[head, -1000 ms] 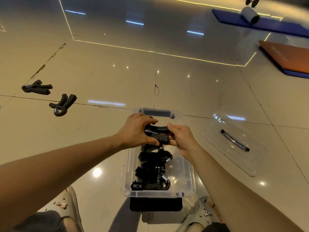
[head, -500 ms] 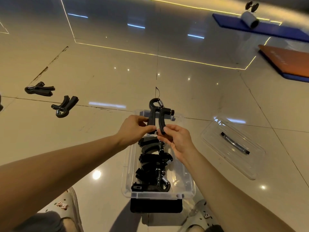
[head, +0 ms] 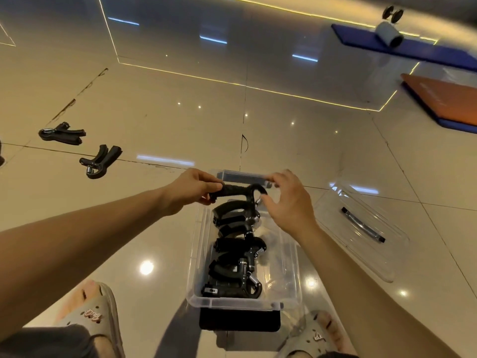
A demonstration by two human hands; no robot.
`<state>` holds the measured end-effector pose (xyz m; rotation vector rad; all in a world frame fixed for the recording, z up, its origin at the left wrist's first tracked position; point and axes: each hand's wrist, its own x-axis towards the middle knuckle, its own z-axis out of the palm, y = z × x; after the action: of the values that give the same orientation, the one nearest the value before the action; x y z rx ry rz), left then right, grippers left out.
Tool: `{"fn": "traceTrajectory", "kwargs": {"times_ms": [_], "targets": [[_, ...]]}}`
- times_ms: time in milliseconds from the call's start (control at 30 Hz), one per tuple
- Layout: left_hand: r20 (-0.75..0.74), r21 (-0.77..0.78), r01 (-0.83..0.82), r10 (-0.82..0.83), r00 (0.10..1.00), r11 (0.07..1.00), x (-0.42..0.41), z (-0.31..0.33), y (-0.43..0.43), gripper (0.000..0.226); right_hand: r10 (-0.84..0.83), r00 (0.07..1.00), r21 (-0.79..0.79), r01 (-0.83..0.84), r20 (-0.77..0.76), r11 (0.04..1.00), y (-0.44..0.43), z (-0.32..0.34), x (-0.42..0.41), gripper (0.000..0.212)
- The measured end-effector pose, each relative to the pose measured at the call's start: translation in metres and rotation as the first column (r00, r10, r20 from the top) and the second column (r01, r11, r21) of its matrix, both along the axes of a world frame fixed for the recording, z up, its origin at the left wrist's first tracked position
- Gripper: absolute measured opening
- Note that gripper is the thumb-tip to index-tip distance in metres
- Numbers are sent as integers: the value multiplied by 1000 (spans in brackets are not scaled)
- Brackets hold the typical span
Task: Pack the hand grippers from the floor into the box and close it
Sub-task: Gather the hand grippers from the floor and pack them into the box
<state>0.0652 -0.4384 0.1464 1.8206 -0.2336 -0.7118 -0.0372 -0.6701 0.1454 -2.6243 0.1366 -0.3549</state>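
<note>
- Left hand (head: 192,188) pinches one gripper (head: 233,191) handle, held level over box's (head: 198,254) far end.
- Right hand (head: 289,202) fingers spread loose beside its spring end.
- Box: several grippers stacked in a row.
- Lid (head: 361,228) off, right of box.
- Two grippers (head: 99,161) on floor (head: 180,120), left.

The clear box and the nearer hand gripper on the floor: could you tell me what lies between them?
The head view shows only bare floor tile between the box and that gripper.

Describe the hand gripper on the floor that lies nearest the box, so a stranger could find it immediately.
Start at the clear plastic box between the person's feet and look up and left across the tiles. Two black hand grippers lie there; the nearer hand gripper crosses a tile seam, handles pointing up-right, unlike the farther hand gripper.
</note>
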Motion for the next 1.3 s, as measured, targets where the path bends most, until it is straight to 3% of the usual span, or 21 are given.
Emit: {"fn": "traceTrajectory", "kwargs": {"times_ms": [67, 133, 300, 567, 667, 700, 767, 800, 867, 967, 1033, 1300], "targets": [[8, 27, 46, -46, 999, 999, 1, -4, 1, 19, 134, 974, 10, -134, -182, 991, -5, -5, 1, 72], [4, 44, 87, -87, 996, 995, -1, -8, 0, 20, 218, 926, 58, -211, -306, 976, -2, -11, -1, 85], [-5, 54, 130, -130, 992, 990, -3, -14, -4, 20, 299, 897, 63, -295, -326, 954, 6, -24, -5, 72], [-13, 27, 133, -133, 991, 991, -5, -17, -6, 20, 264, 926, 60, -257, -271, 964, 20, -39, -7, 65], [129, 100, 138, -151, 980, 985, -9, -21, -8, 19, 254, 927, 57, -248, -277, 967, 17, -41, -7, 60], [259, 212, 143, -196, 946, 967, -9, -24, -6, 25, 247, 922, 46, -245, -298, 969, 15, -42, -7, 56], [498, 496, 90, -367, 786, 864, -7, -30, 3, 48, 233, 904, -1, -250, -359, 968, 10, -50, -8, 51], [539, 594, 70, -460, 706, 802, -6, -32, 9, 61, 220, 892, -32, -252, -395, 967, 10, -56, -10, 52], [479, 701, 122, -591, 649, 702, -3, -37, 23, 89, 190, 862, -106, -268, -470, 957, 11, -69, -12, 58], [363, 721, 266, -675, 642, 640, 0, -41, 36, 125, 157, 814, -219, -327, -559, 919, 18, -85, -10, 57], [341, 719, 310, -704, 623, 623, -1, -43, 39, 137, 143, 796, -248, -346, -587, 905, 22, -92, -6, 53], [360, 694, 340, -715, 600, 635, -3, -55, 46, 142, 167, 739, -224, -399, -652, 889, 24, -120, -1, 65]]}}
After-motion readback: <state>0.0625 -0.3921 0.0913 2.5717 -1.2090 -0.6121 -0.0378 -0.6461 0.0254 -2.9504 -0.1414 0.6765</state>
